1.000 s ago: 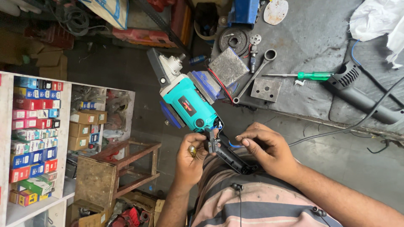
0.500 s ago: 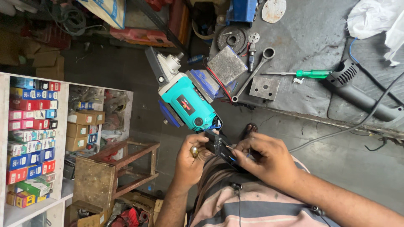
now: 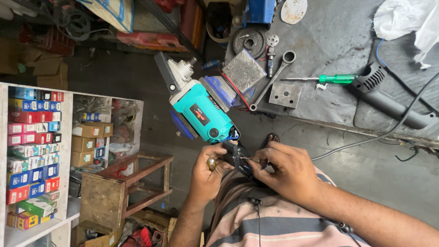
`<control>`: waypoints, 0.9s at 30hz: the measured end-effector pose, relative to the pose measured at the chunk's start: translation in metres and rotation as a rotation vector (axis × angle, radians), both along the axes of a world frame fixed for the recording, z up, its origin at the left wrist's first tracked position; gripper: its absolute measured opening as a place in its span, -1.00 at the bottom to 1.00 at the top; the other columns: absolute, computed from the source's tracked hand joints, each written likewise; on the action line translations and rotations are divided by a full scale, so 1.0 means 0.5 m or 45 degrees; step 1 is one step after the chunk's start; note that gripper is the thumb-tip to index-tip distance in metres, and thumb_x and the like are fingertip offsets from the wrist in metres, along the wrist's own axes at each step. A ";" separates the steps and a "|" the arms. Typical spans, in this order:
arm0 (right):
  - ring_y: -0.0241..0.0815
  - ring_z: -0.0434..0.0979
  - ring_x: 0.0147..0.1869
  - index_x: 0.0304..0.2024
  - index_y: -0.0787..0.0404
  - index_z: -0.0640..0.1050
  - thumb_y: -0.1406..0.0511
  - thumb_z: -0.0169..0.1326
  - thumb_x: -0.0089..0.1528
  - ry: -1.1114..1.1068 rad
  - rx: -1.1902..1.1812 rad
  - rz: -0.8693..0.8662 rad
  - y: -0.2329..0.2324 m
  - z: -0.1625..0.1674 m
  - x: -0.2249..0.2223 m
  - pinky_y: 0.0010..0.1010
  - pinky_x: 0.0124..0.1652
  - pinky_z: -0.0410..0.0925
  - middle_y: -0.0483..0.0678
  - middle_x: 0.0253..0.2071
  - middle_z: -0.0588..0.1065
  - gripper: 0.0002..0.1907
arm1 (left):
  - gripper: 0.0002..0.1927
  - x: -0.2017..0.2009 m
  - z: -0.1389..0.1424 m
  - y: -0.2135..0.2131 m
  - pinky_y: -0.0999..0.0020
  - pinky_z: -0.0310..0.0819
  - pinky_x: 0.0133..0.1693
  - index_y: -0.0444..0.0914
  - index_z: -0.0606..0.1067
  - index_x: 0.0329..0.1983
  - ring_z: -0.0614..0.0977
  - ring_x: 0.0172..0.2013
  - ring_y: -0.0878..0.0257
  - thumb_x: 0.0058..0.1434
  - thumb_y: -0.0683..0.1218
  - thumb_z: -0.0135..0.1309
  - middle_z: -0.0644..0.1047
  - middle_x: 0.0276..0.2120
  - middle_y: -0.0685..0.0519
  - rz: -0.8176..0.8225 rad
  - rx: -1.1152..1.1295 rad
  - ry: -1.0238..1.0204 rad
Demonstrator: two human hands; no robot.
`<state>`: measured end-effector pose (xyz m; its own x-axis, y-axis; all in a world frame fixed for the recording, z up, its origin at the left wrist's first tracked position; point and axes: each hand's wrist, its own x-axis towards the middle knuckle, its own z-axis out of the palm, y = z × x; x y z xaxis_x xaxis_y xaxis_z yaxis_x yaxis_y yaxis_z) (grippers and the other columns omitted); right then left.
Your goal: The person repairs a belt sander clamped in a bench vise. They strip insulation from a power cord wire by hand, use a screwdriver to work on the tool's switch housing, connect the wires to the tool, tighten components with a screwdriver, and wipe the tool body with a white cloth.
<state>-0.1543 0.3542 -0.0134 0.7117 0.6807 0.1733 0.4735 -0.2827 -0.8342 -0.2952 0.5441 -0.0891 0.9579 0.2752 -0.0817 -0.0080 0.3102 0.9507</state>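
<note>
Resting across the person's lap above the striped shirt (image 3: 274,224), the teal angle grinder (image 3: 201,112) points its grey gear head up and to the left, while its black rear handle (image 3: 235,158) lies between the two hands. The left hand (image 3: 208,174) is clamped around the near side of that black rear part, thumb on top, with a ring showing on one finger. The right hand (image 3: 286,171) comes in from the other side, its fingertips pinched together on a thin light-coloured wire or pin at the open end of the handle; what exactly is pinched is too small to tell. Blue and red wires (image 3: 233,135) show where the teal body meets the black part.

Just beyond the grinder, on the grey workbench (image 3: 329,45), lie a square metal plate with holes (image 3: 285,95), a ring spanner (image 3: 272,82), a green-handled screwdriver (image 3: 327,78), a toothed gear (image 3: 249,42) and a second, dark power tool (image 3: 388,98) with a black cable trailing toward the right. A white cloth (image 3: 404,18) sits at the bench's far right corner. To the left, white shelves (image 3: 64,137) hold rows of small coloured boxes, and a wooden stool (image 3: 123,187) stands on the floor near them.
</note>
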 end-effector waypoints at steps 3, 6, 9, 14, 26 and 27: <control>-0.15 0.52 -0.54 -0.40 0.14 0.60 0.29 0.35 0.05 -0.047 -0.003 -0.002 0.002 0.001 0.001 -0.32 -0.55 0.36 -0.14 -0.51 0.47 -0.84 | -0.72 0.000 0.003 0.002 0.40 0.58 -0.02 -0.29 0.34 0.13 0.61 -0.02 0.29 0.42 -0.15 0.07 0.49 0.24 -0.17 -0.010 0.023 0.013; -0.14 0.52 -0.51 -0.39 0.12 0.59 0.28 0.35 0.06 -0.135 -0.007 0.001 0.004 0.003 0.002 -0.30 -0.53 0.35 -0.14 -0.51 0.46 -0.83 | -0.74 0.001 0.005 0.003 0.40 0.59 -0.02 -0.28 0.34 0.13 0.61 -0.03 0.30 0.43 -0.17 0.06 0.50 0.23 -0.17 -0.016 0.027 0.014; -0.13 0.51 -0.50 -0.38 0.12 0.58 0.26 0.35 0.06 -0.260 -0.036 0.002 0.004 0.006 0.002 -0.27 -0.52 0.34 -0.14 -0.50 0.44 -0.82 | -0.76 0.002 0.007 0.001 0.40 0.59 -0.02 -0.29 0.36 0.12 0.61 -0.05 0.30 0.45 -0.20 0.06 0.51 0.20 -0.18 -0.011 0.046 0.061; -0.09 0.51 -0.47 -0.35 0.11 0.59 0.24 0.33 0.06 -0.380 -0.104 0.038 0.000 0.007 0.001 -0.24 -0.48 0.36 -0.11 -0.50 0.42 -0.82 | -0.73 0.004 0.017 -0.005 0.37 0.59 0.01 -0.29 0.36 0.10 0.61 0.04 0.26 0.38 -0.25 0.11 0.52 0.20 -0.16 -0.016 0.186 0.016; -0.06 0.57 -0.35 -0.23 0.17 0.59 0.30 0.22 0.20 0.048 -0.033 0.109 -0.010 -0.007 0.001 -0.29 -0.37 0.41 -0.05 -0.38 0.50 -0.88 | -0.72 0.018 0.048 -0.016 0.24 0.56 0.12 -0.29 0.39 0.04 0.63 0.12 0.13 0.32 -0.28 0.17 0.58 0.13 -0.18 -0.010 0.535 -0.013; -0.11 0.58 -0.32 -0.23 0.17 0.59 0.31 0.21 0.21 0.150 0.009 0.104 -0.010 -0.011 0.001 -0.33 -0.34 0.41 -0.06 -0.36 0.51 -0.90 | -0.73 0.020 0.049 -0.019 0.23 0.57 0.14 -0.28 0.39 0.04 0.63 0.14 0.12 0.33 -0.29 0.16 0.58 0.14 -0.18 -0.005 0.521 -0.044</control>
